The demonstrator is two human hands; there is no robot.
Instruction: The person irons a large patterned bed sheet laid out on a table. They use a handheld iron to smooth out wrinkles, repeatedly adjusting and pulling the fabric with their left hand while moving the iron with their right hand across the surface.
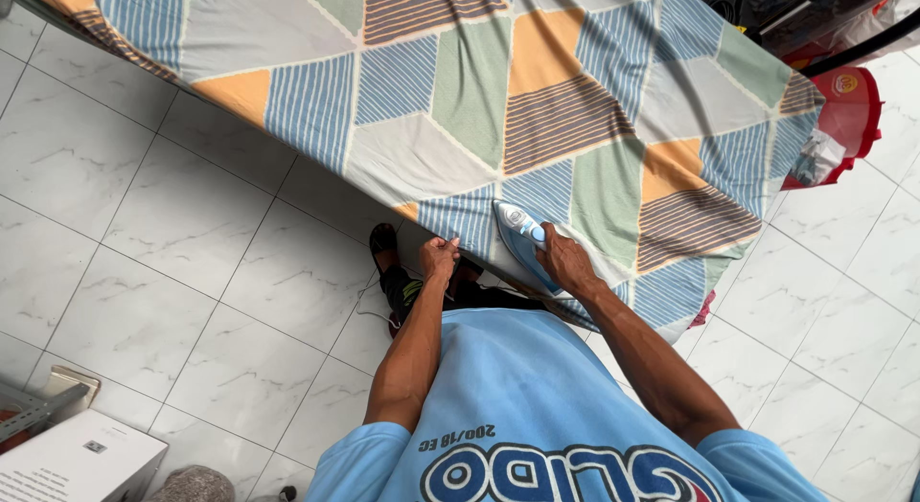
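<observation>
Here the blue and white iron (pixel 522 241) sits on the near edge of the patterned cloth (pixel 537 109), its long side pointing away from the person. The right hand (pixel 565 262) is wrapped around its handle. Just beside it, the left hand (pixel 439 256) pinches the cloth's edge. White floor tiles (pixel 192 234) lie below.

Light: bright, even daylight, no single lamp apparent
Shadows: soft and faint beneath the patterned sheet (pixel 537 109) where it overhangs the white floor tiles (pixel 144 234)
Glare: mild sheen on the tiles, nothing blown out
Sharpness: crisp centre, stripes clear
Edges: wide-angle bend; tile lines curve toward the corners
Blur: slight softness at the bottom-left corner
</observation>
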